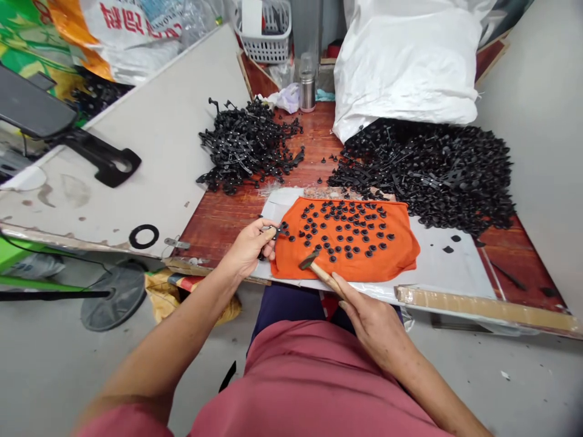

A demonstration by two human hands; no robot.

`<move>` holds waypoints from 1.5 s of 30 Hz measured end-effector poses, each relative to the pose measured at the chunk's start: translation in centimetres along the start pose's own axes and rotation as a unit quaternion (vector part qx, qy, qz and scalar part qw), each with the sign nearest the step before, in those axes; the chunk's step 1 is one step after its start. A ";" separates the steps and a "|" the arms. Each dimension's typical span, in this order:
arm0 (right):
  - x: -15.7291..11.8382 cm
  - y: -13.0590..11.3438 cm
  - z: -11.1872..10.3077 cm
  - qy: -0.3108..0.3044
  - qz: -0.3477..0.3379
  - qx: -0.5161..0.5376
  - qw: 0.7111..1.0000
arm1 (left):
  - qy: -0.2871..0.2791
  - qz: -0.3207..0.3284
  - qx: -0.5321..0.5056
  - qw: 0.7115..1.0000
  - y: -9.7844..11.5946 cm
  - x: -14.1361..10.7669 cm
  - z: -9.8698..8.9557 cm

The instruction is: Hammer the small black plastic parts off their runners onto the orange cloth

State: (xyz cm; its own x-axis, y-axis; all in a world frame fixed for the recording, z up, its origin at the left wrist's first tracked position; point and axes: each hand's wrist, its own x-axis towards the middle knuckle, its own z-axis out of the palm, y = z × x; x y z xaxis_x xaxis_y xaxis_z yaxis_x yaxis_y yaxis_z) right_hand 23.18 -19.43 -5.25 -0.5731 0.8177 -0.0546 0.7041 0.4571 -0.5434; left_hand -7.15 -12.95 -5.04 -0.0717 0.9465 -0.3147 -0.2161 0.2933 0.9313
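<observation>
Across the red wooden table [319,130], I'm looking down through the head camera. The white sack [405,60] is resting against the right heap [437,173] of black parts; if it were slumping, I'd be expecting parts to spill forward. The orange cloth [401,240] is lying near the front edge, and a dragging wrist could be rumpling it. The left heap [252,145] is sitting beyond the left hand, where a knock could be scattering it. The right hand [371,318] is wrapping its fingers around the handle of 1 hammer [327,278]; I can't tell whether the head is touching the cloth. The left hand [250,246] is pinching a black piece [277,231] at the cloth's left side, and a stray hammer swing could be catching those fingertips. Many small studs [339,238] are standing on the cloth; a sudden tug could be toppling them.
</observation>
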 end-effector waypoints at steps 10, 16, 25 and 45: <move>-0.1 0.8 0.6 -0.007 0.012 0.043 0.999 | 0.010 -0.032 -0.048 0.998 -1.0 0.3 0.1; -0.2 1.1 1.0 -0.035 0.039 0.086 0.995 | 0.028 -0.050 -0.046 0.997 -1.6 0.4 0.1; 0.9 -0.2 -2.3 -0.014 0.000 0.005 1.000 | 0.057 -0.016 -0.018 0.998 -1.1 0.4 0.8; 5.9 -2.1 -2.6 0.092 -0.039 -0.180 0.979 | 0.080 -0.016 -0.013 0.997 -1.8 0.3 1.4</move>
State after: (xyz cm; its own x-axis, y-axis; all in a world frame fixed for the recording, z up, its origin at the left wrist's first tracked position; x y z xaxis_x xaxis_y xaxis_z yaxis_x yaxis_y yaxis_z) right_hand 19.46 -14.64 -2.25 -0.5695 0.8092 0.1444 0.7820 0.5875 -0.2083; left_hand -5.45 -13.03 -6.52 -0.2191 0.9022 -0.3716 -0.2454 0.3177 0.9159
